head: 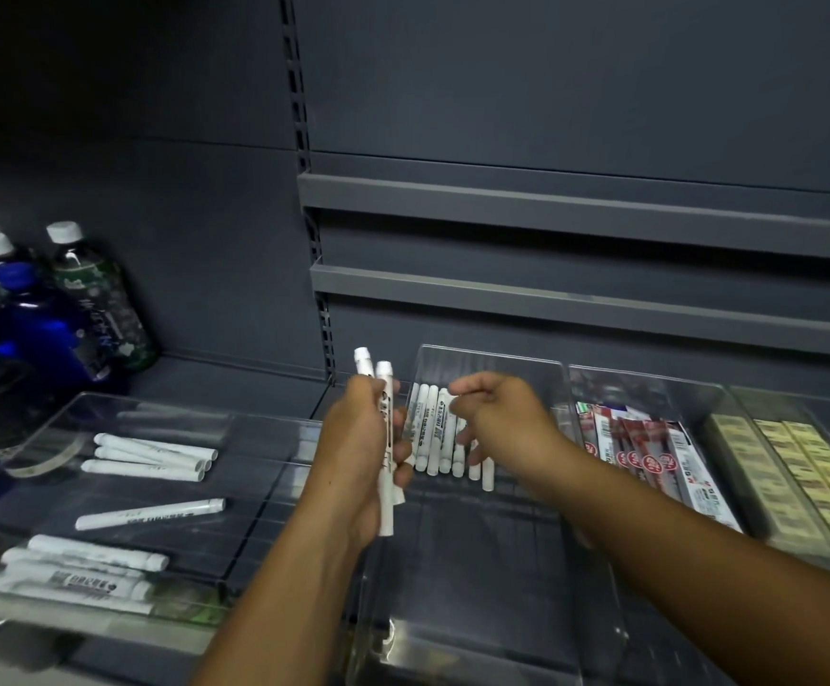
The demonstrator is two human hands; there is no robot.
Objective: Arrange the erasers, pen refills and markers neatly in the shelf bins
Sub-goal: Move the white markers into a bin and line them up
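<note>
My left hand (361,445) grips two white markers (384,383) upright, just left of the middle clear bin (489,356). Inside that bin several white markers (435,428) lie side by side at the far end. My right hand (499,420) hovers over them with fingers loosely curled, its fingertips close to the row; whether it touches a marker is unclear. Packs of red pen refills (645,450) fill the bin to the right. Beige erasers (798,467) sit in rows in the far right bin. A clear tray (106,406) at left holds several loose white markers (150,455).
Dark bottles with white caps (91,299) stand at the back left on the shelf. Two grey shelf rails (551,200) run across the back panel above the bins. The near half of the middle bin is bare.
</note>
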